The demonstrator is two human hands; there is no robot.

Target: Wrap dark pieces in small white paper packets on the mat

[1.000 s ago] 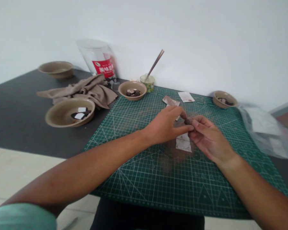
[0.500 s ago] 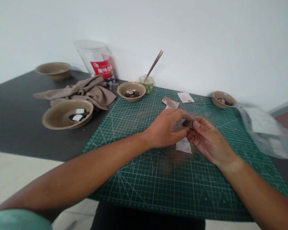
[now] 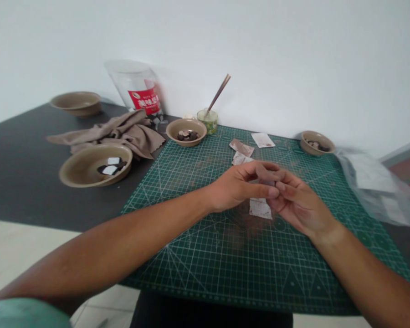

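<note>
Both hands meet above the middle of the green cutting mat (image 3: 205,255), fingertips pressed together around something very small. The left hand (image 3: 241,187) curls in from the left with thumb and forefinger closed in a pinch, and the right hand (image 3: 299,202) meets it from the right with its fingers bent inward to the same spot. What sits between the fingertips is almost wholly hidden; only a sliver of a pale, greyish small piece (image 3: 267,183) shows there, and its shape cannot be told. Directly below the hands, flat on the mat, lies a stained white paper slip (image 3: 260,208), over a brownish smear on the mat's grid. Farther back on the mat lie two more paper slips (image 3: 242,147), one brown and one pale, and a white one beyond them nearer the wall. The step in hand looks like fine finger work on the pinched piece, held up clear of the mat. Any further handling seems to call for a light, steady grip, since the piece is small enough to slip out and drop among the debris. Off the mat's far left corner stands a tan bowl (image 3: 186,131) of dark chips, with a small glass jar (image 3: 207,121) holding a stick just beside it. Left of the mat lie a large shallow bowl (image 3: 95,165) with dark and white bits, a crumpled brown cloth (image 3: 123,132) and a red-labelled plastic jar (image 3: 136,89). A small bowl (image 3: 317,142) sits at the mat's far right corner beside a clear plastic bag (image 3: 376,187).
</note>
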